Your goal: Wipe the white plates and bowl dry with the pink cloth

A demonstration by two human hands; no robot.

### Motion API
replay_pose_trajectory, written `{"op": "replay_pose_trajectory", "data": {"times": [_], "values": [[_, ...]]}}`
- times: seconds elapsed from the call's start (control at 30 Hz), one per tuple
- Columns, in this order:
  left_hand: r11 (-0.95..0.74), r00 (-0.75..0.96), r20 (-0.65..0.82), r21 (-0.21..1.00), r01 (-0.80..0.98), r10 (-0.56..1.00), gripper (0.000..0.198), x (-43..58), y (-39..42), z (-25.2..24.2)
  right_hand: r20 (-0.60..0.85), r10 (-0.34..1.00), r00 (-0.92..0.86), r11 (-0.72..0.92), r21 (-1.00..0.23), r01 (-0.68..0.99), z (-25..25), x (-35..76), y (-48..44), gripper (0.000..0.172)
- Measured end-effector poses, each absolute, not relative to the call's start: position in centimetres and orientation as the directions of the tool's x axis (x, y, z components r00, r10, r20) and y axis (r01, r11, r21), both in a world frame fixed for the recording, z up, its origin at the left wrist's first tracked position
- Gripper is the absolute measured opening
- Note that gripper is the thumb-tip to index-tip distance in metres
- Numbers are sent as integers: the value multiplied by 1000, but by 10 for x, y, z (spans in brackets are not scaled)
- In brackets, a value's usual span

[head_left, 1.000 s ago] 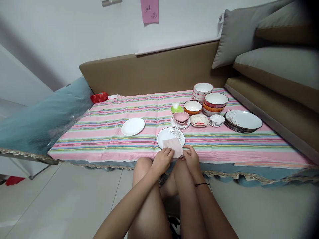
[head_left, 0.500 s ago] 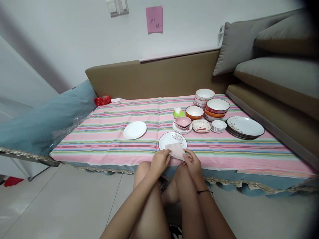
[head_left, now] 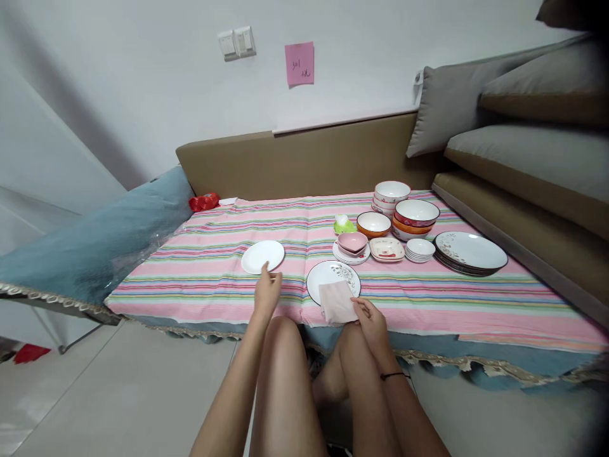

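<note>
From where I'm standing, 12 o'clk being straight away from the sitter: the L hand [head_left: 268,289] is at the white plate [head_left: 259,255], over its rim at abt 6 o'clk. Thumb & fingers look parted, nothing visibly gripped; can't tell if fingertips touch the rim or hover.

R hand [head_left: 372,322] has thumb & fingers nearly closed on the pale pink cloth [head_left: 337,302], pinching its edge at approx 4 o'clk, prob. to keep it from sliding. Cloth lies over the near part of the floral plate [head_left: 321,274], hiding the rim arnd 6. White plate sits at 10 o'clk from the floral one, well apart, prob. so it's easy to reach.

Pink bowls [head_left: 353,241] are at 1 o'clk, stacked; the dark-rimmed plates [head_left: 476,250], btwn 2 & 3, are piled too, presumably to save room.
</note>
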State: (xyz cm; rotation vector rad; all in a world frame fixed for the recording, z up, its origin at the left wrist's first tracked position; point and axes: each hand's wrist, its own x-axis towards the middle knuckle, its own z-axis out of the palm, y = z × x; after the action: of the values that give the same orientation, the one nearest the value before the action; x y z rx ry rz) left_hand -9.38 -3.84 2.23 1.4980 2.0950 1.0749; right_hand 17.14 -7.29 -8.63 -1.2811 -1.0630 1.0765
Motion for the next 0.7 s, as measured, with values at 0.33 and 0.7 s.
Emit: {"op": "replay_pose_trajectory", "data": {"times": [0.33, 0.7], "values": [[-427, 440, 54, 376, 823, 896, 48, 5, -37, -55, 110, 976, 188, 91, -990, 104, -93, 174, -74, 47], [-395, 415, 28, 370, 841, 909, 59, 3, -39, -54, 624, 772, 117, 381, -603, 701, -97, 175, -85, 30]]}}
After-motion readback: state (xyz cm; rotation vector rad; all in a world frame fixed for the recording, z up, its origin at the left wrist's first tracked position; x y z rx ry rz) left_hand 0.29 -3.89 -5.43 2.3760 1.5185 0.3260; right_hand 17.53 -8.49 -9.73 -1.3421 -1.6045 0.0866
